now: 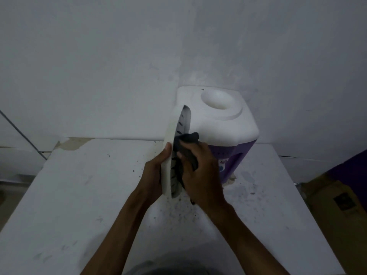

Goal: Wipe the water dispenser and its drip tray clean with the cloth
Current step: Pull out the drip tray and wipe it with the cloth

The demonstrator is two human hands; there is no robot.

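A white-topped, purple-bodied water dispenser stands on a white counter against the wall. In front of it my left hand holds the white slotted drip tray up on edge, thumb on its rim. My right hand presses a dark grey cloth against the tray's slotted face. The cloth covers part of the slots, and my right hand hides the dispenser's lower front.
The white counter is scuffed, with dark specks near its middle and chipped paint at its far left edge. A yellowish cardboard box stands at the right, beside the counter. A white wall rises close behind the dispenser.
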